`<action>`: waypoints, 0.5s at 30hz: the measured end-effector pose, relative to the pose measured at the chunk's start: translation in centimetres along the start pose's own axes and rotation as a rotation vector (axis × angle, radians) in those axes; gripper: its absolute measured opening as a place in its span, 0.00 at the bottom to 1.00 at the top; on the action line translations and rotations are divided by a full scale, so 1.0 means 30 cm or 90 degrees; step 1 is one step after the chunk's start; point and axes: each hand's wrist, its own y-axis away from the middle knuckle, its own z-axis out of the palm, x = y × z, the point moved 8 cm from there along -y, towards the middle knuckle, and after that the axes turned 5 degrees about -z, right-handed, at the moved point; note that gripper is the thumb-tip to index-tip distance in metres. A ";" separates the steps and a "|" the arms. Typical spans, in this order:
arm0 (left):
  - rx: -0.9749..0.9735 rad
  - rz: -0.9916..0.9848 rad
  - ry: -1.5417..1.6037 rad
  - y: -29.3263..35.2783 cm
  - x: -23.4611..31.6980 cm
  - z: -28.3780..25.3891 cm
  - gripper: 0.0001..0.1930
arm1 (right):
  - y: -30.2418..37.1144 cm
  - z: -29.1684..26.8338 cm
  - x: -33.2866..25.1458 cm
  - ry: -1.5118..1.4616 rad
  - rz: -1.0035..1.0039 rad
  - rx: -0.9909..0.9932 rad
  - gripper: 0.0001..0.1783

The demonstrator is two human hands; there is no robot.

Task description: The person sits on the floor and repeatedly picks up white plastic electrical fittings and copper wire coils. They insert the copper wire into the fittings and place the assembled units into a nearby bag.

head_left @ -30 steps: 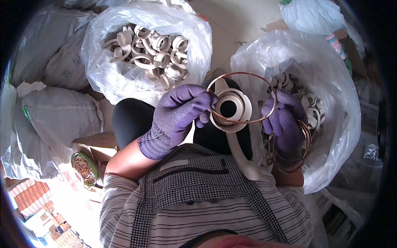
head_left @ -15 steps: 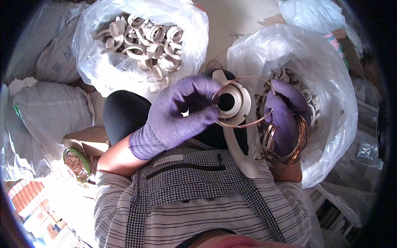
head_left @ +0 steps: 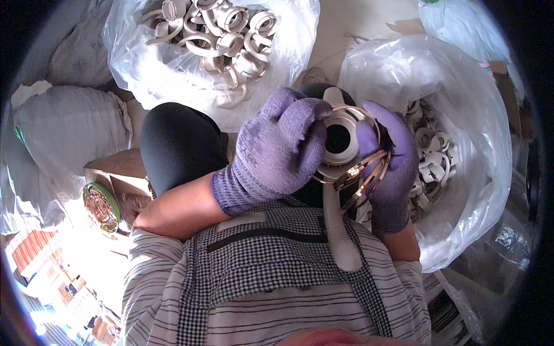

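Between my hands, above my lap, is a beige plastic part (head_left: pixel 341 158) with a round, stepped opening; its long curved handle (head_left: pixel 343 242) reaches down over my apron. A thin copper-coloured wire ring (head_left: pixel 356 108) loops around the opening. My left hand (head_left: pixel 283 153), in a purple glove, has its fingers curled in at the left edge of that ring; its fingertips are partly hidden. On the other side my right hand (head_left: pixel 392 167), gloved alike, is closed on several copper-coloured wire rings (head_left: pixel 360 173) that fan out across the part's lower right. Its thumb lies close to the opening.
A clear plastic bag (head_left: pixel 297 43) of similar beige parts (head_left: pixel 231 43) stands ahead on the left. Another bag (head_left: pixel 479 190) with smaller beige pieces (head_left: pixel 435 158) is at the right. At the left are a cardboard box (head_left: pixel 118 170), a green-rimmed coil of copper-coloured rings (head_left: pixel 101 207) and a grey sack (head_left: pixel 72 138).
My left hand has turned so its back faces up, its fingers curling tighter. My right hand has come in to the plastic part, and its wire rings now lie across it. The whole view has shifted slightly.
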 end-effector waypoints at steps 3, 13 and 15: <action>0.028 -0.003 0.005 0.013 -0.002 0.002 0.17 | 0.009 0.014 -0.058 0.053 -0.010 -0.045 0.35; -0.076 -0.023 0.002 0.022 -0.027 0.003 0.23 | 0.045 0.025 -0.038 0.050 -0.066 -0.061 0.39; -0.068 -0.010 0.012 0.026 -0.035 -0.003 0.22 | 0.066 0.028 -0.016 0.085 -0.089 -0.070 0.40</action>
